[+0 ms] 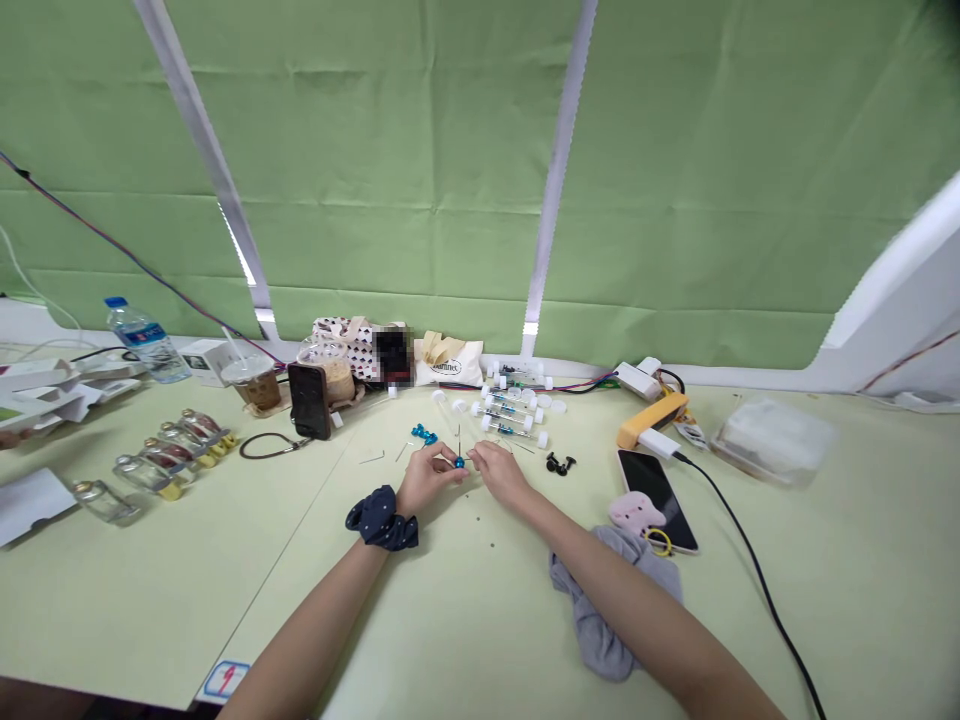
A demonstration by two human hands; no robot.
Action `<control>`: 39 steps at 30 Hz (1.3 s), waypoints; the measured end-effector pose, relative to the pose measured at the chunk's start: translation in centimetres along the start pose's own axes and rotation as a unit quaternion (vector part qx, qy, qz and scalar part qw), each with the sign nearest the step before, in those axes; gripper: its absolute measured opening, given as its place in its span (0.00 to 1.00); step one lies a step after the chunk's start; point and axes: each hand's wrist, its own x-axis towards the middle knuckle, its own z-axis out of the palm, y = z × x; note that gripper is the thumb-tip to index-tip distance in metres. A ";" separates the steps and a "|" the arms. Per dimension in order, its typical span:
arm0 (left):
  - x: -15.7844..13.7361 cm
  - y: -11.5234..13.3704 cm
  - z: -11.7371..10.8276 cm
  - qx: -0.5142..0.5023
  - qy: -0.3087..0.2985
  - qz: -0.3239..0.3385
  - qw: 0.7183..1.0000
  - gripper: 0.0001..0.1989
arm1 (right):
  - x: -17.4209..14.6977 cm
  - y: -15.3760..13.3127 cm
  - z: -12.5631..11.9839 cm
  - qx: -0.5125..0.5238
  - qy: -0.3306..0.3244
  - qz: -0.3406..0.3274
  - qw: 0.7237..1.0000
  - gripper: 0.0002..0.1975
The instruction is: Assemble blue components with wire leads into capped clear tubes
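Observation:
Between the thumb and fingers of my left hand (429,480) is a small shiny blue round piece (460,463), with a thin metal pin (459,438) standing upright from it. My right hand (499,472) is pinched closed just beside that piece; a thin metal rod seems to run from its fingertips to the blue piece, though it is too fine to see clearly. More blue pieces (424,434) lie beyond my left hand. L-shaped thin metal keys (371,458) rest to the left. Small black pieces (559,464) sit right of my right hand.
Clear tubes with white caps (514,415) lie behind my hands. A phone (309,402) stands at the left, near a drink cup (255,385) and glass bottles (154,470). Rightward are a flat phone (660,500), a grey cloth (600,610) and a black cable (757,560).

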 end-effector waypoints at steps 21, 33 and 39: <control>-0.1 0.0 0.2 0.003 0.007 0.008 1.000 0.17 | -0.1 0.0 0.1 0.072 0.003 -0.010 0.997 0.05; 0.0 -0.2 0.6 -0.001 -0.003 0.006 1.000 0.18 | 0.1 0.0 0.3 0.079 0.038 -0.009 0.996 0.15; 0.0 0.0 0.6 -0.001 0.000 0.002 1.000 0.17 | 0.0 -0.2 0.3 0.147 0.011 -0.015 0.989 0.14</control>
